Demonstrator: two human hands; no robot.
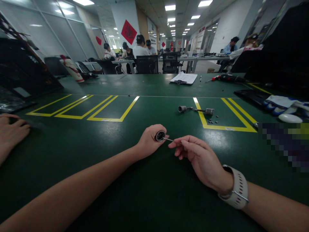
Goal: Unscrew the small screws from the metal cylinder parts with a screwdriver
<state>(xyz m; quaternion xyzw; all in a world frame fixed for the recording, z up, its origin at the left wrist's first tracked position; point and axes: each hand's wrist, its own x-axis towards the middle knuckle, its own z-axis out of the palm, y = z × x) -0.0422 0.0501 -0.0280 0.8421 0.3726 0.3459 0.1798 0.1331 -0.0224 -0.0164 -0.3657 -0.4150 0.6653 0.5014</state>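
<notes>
My left hand (151,140) is closed in a fist around a small round metal cylinder (160,136), its open end facing me. My right hand (196,154) pinches a thin metal pin (168,139) whose tip touches the cylinder's mouth. Both hands hover just above the green table (135,180). A white watch (235,187) is on my right wrist. Farther back on the table lies a second metal assembly (195,110) with two end pieces joined by a rod, and several small screws (213,121) beside it.
Another person's hand (11,132) rests at the left edge. Yellow tape boxes (106,111) mark the table. A clipboard with paper (183,78), a red screwdriver (213,78), gloves (282,104) and dark cases lie around. People sit at desks behind.
</notes>
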